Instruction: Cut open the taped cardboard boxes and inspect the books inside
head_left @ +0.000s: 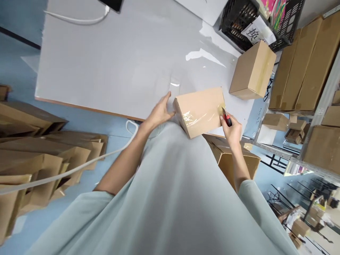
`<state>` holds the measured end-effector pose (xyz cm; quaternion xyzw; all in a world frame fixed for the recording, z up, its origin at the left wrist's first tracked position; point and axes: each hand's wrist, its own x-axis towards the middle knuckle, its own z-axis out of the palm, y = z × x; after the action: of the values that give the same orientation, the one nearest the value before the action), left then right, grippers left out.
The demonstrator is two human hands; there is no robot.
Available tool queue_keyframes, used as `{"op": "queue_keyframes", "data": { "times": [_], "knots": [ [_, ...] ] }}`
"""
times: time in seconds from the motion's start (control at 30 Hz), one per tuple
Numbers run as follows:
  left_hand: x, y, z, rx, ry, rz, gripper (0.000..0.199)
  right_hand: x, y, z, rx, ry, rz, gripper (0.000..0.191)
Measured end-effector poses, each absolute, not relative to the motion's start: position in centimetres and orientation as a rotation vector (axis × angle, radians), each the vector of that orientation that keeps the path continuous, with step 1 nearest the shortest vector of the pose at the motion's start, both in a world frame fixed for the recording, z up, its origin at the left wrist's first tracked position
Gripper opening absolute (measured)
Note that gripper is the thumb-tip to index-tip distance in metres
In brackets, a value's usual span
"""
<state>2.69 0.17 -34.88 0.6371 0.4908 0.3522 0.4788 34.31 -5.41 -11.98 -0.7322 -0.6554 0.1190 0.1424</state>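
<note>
A small cardboard box point(200, 109) lies near the front edge of the table, with shiny clear tape across its upper face. My right hand point(231, 129) is closed around a red and black utility knife point(226, 118). The knife's blade reaches the box's right end, beside a piece of yellowish tape. At the box's left end is my left hand point(161, 110), thumb and fingers apart. Whether its thumb touches the box I cannot tell. A small clear plastic piece point(174, 84) lies on the table just beyond my left fingertips.
On the table's right end stands a taped cardboard box point(253, 71), near a black plastic crate point(239, 23). An open carton point(239, 159) sits below the table edge. Folded cartons point(47, 152) and a white cable point(87, 164) are at left. Shelving with boxes point(302, 67) is at right.
</note>
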Motion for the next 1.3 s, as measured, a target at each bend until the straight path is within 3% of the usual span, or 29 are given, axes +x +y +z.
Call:
{"op": "queue_keyframes", "data": {
  "times": [0.17, 0.27, 0.63, 1.1, 1.2, 1.3],
  "knots": [
    [1.0, -0.7, -26.2, 1.722, 1.165, 0.873, 0.108, 34.1, -6.0, -12.3, -2.137, -1.871, 0.284, 0.050],
    [1.1, -1.5, -23.5, 1.778, 1.138, 0.851, 0.116, 34.2, -5.8, -12.1, -2.179, -1.883, 0.300, 0.052],
    [3.4, -2.5, -24.8, 1.792, 1.303, 0.947, 0.115, 33.1, -5.9, -11.7, -2.257, -2.028, 0.178, 0.053],
    [0.4, 1.2, -22.4, 1.764, 1.033, 0.843, 0.105, 30.6, -7.5, -11.2, -2.381, -1.762, 0.050, 0.059],
    [0.0, 1.8, -22.1, 1.645, 0.973, 0.933, 0.088, 28.7, -9.1, -10.0, -2.393, -1.785, 0.046, 0.062],
    [0.7, 2.7, -21.5, 1.552, 1.062, 1.065, 0.057, 25.7, -10.7, -8.9, -2.413, -1.848, 0.369, 0.060]
  ]
}}
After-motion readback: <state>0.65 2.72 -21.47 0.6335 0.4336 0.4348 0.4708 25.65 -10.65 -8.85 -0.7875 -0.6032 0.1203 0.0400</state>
